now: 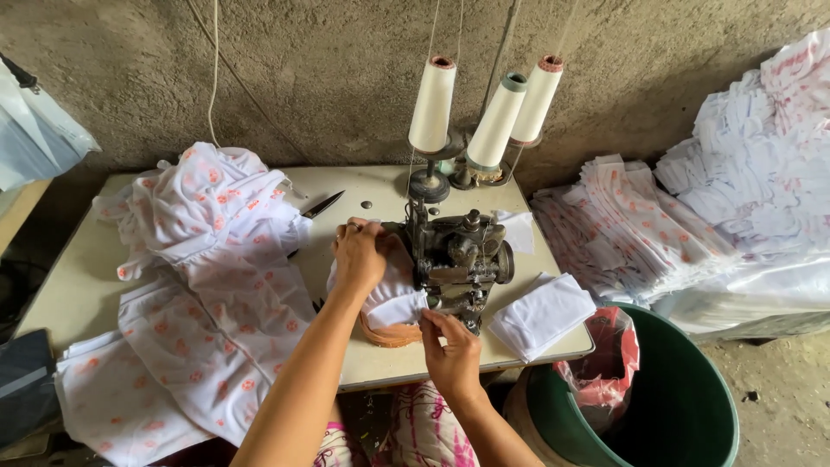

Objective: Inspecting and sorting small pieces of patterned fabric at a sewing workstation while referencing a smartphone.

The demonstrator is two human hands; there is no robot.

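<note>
white fabric piece [393, 294] at frame centre on worktop [78, 285], by sewing machine [458, 255] | left hand [359, 255] pressing it flat, right hand [450, 346] pinching its edge | likely light, limp, slippery; best held at the edges

We take the dark grey sewing machine [458, 259] as our landmark. Behind it we see three cream-white thread cones [494, 121], two capped reddish brown and one grey-green. At its left side we see a plain white fabric piece [393, 298] over a tan-orange edge. Farther left, on the cream table [380, 186], we see white garments [216, 259] dotted with orange-pink flowers. To its right lies a folded plain white cloth [543, 313]; beyond that, stacks of white cloth [640, 233] with pink-orange print. Lower right we see a dark green bucket [692, 406] holding a red-and-clear plastic bag [609, 359].
</note>
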